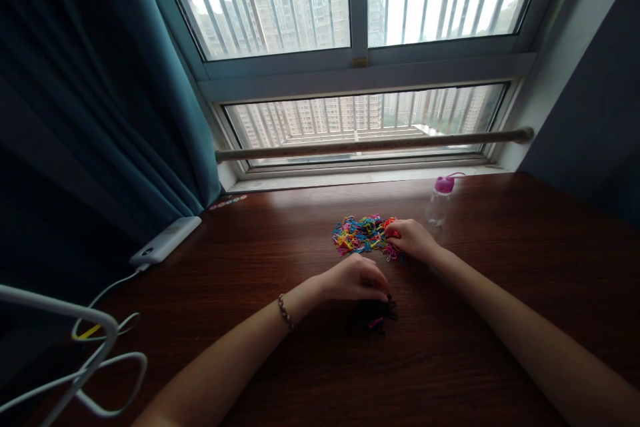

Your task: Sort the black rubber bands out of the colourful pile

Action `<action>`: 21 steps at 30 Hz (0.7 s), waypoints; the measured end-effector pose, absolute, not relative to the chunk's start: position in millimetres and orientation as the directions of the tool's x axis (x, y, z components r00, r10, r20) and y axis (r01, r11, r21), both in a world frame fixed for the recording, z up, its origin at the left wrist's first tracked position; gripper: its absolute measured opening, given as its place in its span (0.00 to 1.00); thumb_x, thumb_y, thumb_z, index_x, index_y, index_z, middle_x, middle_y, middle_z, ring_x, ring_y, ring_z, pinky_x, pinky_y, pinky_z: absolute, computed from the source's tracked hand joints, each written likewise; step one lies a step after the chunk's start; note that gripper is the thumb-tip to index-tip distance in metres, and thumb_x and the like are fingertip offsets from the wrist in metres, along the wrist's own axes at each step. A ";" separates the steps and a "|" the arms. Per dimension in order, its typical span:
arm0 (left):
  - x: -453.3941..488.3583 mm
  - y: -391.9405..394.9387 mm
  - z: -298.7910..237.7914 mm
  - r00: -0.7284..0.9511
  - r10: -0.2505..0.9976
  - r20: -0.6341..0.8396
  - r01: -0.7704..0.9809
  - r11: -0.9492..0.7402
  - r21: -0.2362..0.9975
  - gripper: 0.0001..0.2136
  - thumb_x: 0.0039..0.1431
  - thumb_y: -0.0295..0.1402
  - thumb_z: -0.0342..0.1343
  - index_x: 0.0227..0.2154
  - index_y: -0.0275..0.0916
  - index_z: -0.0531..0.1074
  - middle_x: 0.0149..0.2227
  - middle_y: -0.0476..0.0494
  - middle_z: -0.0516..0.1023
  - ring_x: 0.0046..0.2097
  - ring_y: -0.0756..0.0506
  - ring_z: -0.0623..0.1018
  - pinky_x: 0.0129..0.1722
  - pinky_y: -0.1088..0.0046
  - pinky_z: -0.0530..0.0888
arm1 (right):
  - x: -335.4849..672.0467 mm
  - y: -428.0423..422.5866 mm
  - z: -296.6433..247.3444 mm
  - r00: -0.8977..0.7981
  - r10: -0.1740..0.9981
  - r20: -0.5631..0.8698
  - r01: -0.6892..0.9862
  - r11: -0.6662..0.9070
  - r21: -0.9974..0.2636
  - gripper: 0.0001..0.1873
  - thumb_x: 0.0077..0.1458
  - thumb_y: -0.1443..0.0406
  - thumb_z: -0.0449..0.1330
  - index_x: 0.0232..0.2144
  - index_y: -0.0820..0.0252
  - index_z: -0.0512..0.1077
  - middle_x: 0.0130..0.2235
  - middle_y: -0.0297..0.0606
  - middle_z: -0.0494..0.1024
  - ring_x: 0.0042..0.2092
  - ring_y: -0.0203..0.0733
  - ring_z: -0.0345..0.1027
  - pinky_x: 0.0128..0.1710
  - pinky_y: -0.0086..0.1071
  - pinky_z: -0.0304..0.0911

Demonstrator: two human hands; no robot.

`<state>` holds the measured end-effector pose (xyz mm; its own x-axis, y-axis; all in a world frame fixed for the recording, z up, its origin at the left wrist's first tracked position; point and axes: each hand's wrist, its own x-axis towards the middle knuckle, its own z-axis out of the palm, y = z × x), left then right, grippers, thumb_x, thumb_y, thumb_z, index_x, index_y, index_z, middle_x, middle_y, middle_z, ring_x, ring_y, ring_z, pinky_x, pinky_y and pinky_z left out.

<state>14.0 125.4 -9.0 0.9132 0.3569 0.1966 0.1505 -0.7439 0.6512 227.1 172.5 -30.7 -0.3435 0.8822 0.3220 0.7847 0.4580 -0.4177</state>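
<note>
A loose pile of many-coloured rubber bands [361, 235] lies on the brown wooden table. At the pile's right edge, my right hand [411, 240] has its fingers curled in a pinch among red and orange bands. Closer to me, a small heap of black bands [386, 311] shows one pink band [375, 323] at its front. My left hand [361, 278] is over this dark heap, with fingers bent and fingertips pressed together at its upper edge. Anything held between those left fingertips is too small and dark to make out. A braided bracelet is on the left wrist.
A clear bottle with a pink lid [437, 201] stands beyond my right hand. At the left lie a white power bank [166, 240] and its cable [113, 287]. A white bent tube [60, 303] crosses the lower left. Behind the table are a window and a blue curtain [170, 113].
</note>
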 end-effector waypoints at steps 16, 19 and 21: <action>-3.5 167.0 -44.5 0.663 0.712 0.231 0.677 -0.702 0.221 0.21 0.59 0.45 0.40 0.55 0.50 0.56 0.59 0.47 0.57 0.62 0.36 0.45 0.54 0.40 0.37 | 224.4 171.8 -35.0 -0.326 0.857 0.400 0.760 0.489 -0.428 0.11 0.49 0.68 0.54 0.34 0.59 0.74 0.33 0.39 0.75 0.34 0.39 0.67 0.36 0.29 0.60; -3.2 166.7 -44.6 0.656 0.722 0.221 0.683 -0.692 0.233 0.22 0.59 0.46 0.39 0.56 0.51 0.55 0.58 0.47 0.58 0.62 0.36 0.47 0.54 0.40 0.36 | 222.7 171.9 -34.9 -0.290 0.849 0.442 0.728 0.495 -0.473 0.11 0.50 0.68 0.53 0.33 0.60 0.74 0.33 0.39 0.73 0.33 0.37 0.67 0.35 0.29 0.61; -3.4 166.3 -44.0 0.647 0.726 0.233 0.683 -0.687 0.246 0.21 0.59 0.46 0.40 0.55 0.50 0.56 0.58 0.46 0.60 0.61 0.36 0.49 0.54 0.40 0.36 | 221.4 172.4 -33.7 -0.257 0.841 0.477 0.696 0.503 -0.513 0.10 0.50 0.67 0.53 0.32 0.60 0.74 0.33 0.39 0.73 0.33 0.38 0.67 0.35 0.30 0.61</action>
